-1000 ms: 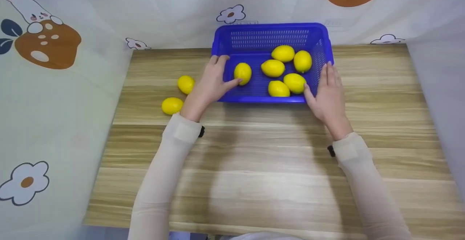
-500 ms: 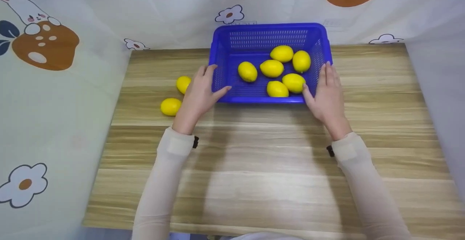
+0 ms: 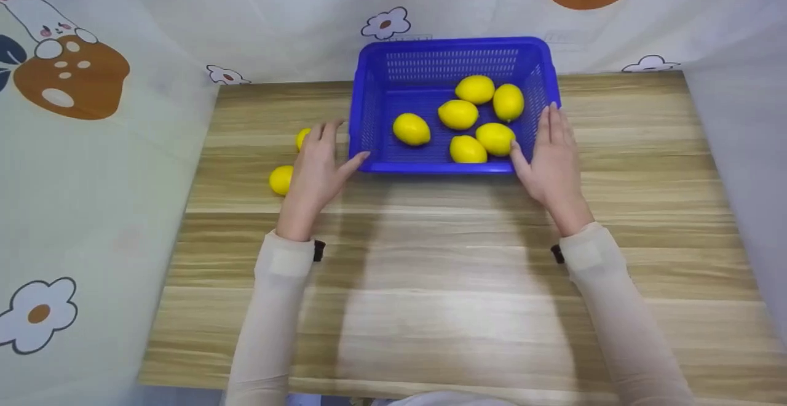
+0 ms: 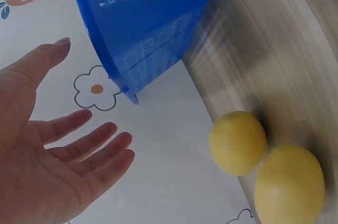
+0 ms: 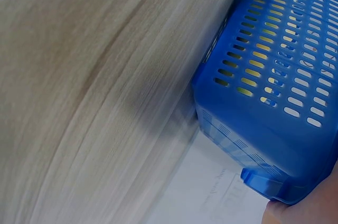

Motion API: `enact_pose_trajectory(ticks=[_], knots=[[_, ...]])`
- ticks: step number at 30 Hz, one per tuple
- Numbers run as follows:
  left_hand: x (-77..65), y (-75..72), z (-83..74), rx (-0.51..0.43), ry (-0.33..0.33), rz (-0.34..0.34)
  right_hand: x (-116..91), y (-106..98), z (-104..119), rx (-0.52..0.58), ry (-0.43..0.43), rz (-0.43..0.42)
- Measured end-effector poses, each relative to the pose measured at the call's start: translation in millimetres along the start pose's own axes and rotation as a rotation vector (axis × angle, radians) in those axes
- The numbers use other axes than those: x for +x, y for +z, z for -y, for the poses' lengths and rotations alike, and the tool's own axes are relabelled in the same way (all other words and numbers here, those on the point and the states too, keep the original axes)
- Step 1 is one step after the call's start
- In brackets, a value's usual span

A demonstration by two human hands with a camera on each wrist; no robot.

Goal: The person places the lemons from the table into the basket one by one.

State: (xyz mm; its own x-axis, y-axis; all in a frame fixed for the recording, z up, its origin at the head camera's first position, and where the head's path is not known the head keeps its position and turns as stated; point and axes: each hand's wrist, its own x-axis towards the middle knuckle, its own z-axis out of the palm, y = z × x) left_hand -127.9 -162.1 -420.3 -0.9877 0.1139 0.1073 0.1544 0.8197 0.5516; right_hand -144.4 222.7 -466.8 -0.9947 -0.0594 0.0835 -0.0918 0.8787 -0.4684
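Note:
A blue plastic basket [image 3: 430, 168] with slotted walls stands on the wooden table and holds several yellow lemons [image 3: 458, 114]. One lemon [image 3: 411, 129] lies apart from the rest, in the basket's left half. My left hand [image 3: 315, 169] hovers just left of the basket with its thumb and fingers spread, as the left wrist view also shows. Beneath it, two more lemons [image 4: 237, 142] lie on the table, partly covered by the hand in the head view. At the basket's front right corner, my right hand [image 3: 556, 169] rests on the rim with straight fingers, thumb over the front edge.
The wooden table [image 3: 442, 295] extends in front of the basket and to both sides. A pale curtain [image 3: 295, 24] printed with flowers and a rabbit hangs behind the basket and along the left side.
My left hand has let go of a lemon inside the basket and moved out leftward over the rim. That lemon has rolled slightly on the basket floor. My right hand stays at the corner.

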Motion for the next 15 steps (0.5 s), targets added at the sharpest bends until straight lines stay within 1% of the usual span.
enact_pose_trajectory(ticks=[11,15], knots=[[-11.7,-6.3,20.9,-0.022,-0.089,-0.048,0.1,0.2,-0.5,0.0,-0.005,-0.007],[-14.9,-9.3,31.4,-0.034,-0.095,-0.063,0.1,0.6,-1.2,-0.002,-0.007,-0.008]])
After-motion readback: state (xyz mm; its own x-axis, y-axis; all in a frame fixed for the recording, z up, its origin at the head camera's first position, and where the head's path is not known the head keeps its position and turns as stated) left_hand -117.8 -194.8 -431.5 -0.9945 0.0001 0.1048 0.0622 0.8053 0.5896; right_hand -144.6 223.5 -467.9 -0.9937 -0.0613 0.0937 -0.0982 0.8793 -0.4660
